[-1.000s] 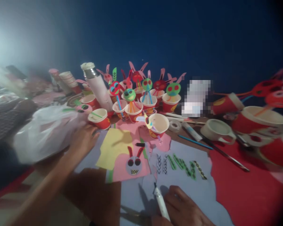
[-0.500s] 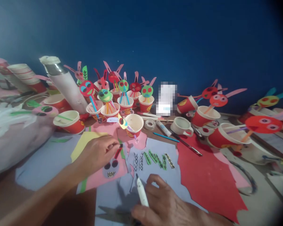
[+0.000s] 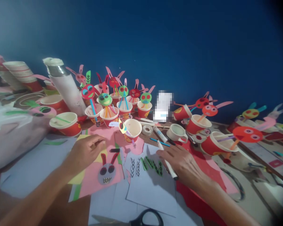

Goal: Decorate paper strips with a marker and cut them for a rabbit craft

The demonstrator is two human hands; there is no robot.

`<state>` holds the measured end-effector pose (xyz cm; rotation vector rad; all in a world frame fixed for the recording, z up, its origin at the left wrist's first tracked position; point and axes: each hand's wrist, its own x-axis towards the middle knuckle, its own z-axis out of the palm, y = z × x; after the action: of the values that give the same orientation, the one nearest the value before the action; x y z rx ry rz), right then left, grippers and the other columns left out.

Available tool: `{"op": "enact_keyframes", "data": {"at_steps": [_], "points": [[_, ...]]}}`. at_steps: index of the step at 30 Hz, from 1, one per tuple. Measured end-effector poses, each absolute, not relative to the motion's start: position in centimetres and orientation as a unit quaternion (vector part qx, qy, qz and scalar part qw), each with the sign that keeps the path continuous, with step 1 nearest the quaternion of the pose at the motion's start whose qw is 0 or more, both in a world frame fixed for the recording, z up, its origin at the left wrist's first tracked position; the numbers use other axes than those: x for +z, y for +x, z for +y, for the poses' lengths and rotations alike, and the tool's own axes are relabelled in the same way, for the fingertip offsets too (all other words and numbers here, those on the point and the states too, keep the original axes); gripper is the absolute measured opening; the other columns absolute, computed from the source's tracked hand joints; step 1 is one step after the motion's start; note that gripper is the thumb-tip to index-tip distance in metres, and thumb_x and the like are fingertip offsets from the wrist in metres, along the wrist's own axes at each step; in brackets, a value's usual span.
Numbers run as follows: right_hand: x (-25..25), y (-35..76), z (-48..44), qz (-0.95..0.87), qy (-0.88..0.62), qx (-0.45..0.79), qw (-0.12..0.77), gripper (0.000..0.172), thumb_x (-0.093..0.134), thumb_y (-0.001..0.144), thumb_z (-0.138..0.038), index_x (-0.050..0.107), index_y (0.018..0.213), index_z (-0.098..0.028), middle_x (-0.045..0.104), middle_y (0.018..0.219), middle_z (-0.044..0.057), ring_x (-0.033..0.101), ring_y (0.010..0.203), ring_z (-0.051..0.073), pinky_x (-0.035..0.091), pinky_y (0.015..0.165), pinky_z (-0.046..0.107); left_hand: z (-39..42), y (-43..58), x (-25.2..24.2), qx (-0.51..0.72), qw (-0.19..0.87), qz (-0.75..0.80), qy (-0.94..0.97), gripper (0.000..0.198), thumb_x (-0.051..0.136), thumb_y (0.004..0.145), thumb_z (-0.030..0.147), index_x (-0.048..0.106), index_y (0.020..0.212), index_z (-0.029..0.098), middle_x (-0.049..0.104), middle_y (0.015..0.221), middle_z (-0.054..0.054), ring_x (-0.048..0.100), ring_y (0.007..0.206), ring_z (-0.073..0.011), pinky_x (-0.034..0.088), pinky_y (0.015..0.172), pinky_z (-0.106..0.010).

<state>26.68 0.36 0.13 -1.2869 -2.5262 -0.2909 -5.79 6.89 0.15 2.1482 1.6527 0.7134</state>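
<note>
My left hand [image 3: 86, 151] rests curled over a pink paper sheet [image 3: 94, 183], close to a small black strip [image 3: 114, 150] and apart from it. On that sheet lies a grey paper rabbit face [image 3: 106, 173] with red ears. My right hand [image 3: 180, 160] grips a white marker pen [image 3: 167, 163] and lies at the edge of a pale blue paper sheet [image 3: 151, 191]. Several patterned paper strips [image 3: 151, 166] lie on that sheet, just left of my fingertips. Black-handled scissors [image 3: 146, 218] sit at the bottom edge, partly out of view.
Red paper cups [image 3: 108, 121] with rabbit-eared faces on sticks crowd the back of the table. Behind them stand a tall white-wrapped flask [image 3: 66, 91] and a blue wall. A tape roll [image 3: 147, 129], glue tube [image 3: 159, 134] and red paper [image 3: 193, 196] lie nearby. A white plastic bag [image 3: 11, 131] sits left.
My right hand has moved up and right with the marker, over the strips. My left hand has drawn back left from the red ears. The scissors now show more fully at the bottom.
</note>
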Motion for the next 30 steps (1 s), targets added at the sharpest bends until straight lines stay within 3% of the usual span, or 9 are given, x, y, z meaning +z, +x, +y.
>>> {"op": "enact_keyframes", "data": {"at_steps": [7,15,23,30], "points": [[-0.4,28.4,1.6,-0.886,-0.436,-0.108,0.112,0.040,0.040,0.081,0.005,0.063,0.108,-0.015,0.067,0.082,0.008,0.060,0.081,0.021,0.044,0.071,0.033,7.3,-7.3,1.2,0.254,0.174,0.636,0.708,0.029,0.052,0.083,0.044,0.065,0.090,0.019,0.069,0.074,0.002,0.062,0.067,-0.0158,0.043,0.058,-0.019],[1.6,30.1,1.3,-0.867,-0.488,0.009,0.103,0.034,0.042,0.081,-0.007,0.067,0.100,-0.020,0.072,0.092,0.006,0.065,0.088,0.021,0.051,0.075,0.033,7.5,-7.2,0.7,0.260,0.183,0.637,0.703,0.033,0.050,0.082,0.047,0.066,0.089,0.020,0.072,0.080,-0.001,0.064,0.072,-0.0187,0.044,0.059,-0.022],[1.7,30.5,1.2,-0.824,-0.552,0.023,0.125,0.026,0.045,0.085,-0.017,0.066,0.098,-0.023,0.072,0.097,0.003,0.068,0.084,0.018,0.053,0.070,0.029,7.4,-7.0,0.8,0.246,0.185,0.646,0.699,0.036,0.052,0.081,0.048,0.067,0.091,0.017,0.071,0.080,-0.001,0.062,0.071,-0.0183,0.042,0.060,-0.022],[2.7,30.2,0.8,-0.815,-0.576,0.062,0.016,0.023,0.047,0.083,-0.017,0.068,0.089,-0.024,0.074,0.087,0.002,0.069,0.079,0.021,0.051,0.068,0.033,7.5,-7.3,0.4,0.247,0.196,0.641,0.700,0.033,0.053,0.082,0.048,0.065,0.092,0.019,0.071,0.089,0.000,0.062,0.077,-0.0176,0.043,0.063,-0.022]]}}
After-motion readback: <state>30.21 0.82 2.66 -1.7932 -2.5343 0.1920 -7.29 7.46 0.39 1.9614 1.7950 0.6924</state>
